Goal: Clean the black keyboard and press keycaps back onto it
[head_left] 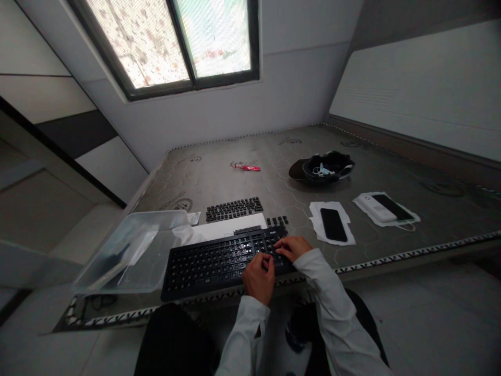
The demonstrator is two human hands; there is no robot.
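A black keyboard [211, 261] lies at the table's near edge. Both my hands rest on its right end. My left hand [259, 278] is curled into a loose fist, fingertips pressed down on the keys; what it pinches, if anything, is hidden. My right hand [291, 246] lies over the number pad area with its fingers bent and pressed on the keys. Rows of loose black keycaps [234, 208] sit behind the keyboard, and a smaller group of keycaps [277, 221] lies just above my right hand.
A clear plastic lid [133, 250] lies left of the keyboard, white paper [229, 227] behind it. A black phone [333, 224] rests on white cloth, a power bank and another phone [385, 208] further right. A black cap [323, 167] and red wrapper [247, 167] lie beyond.
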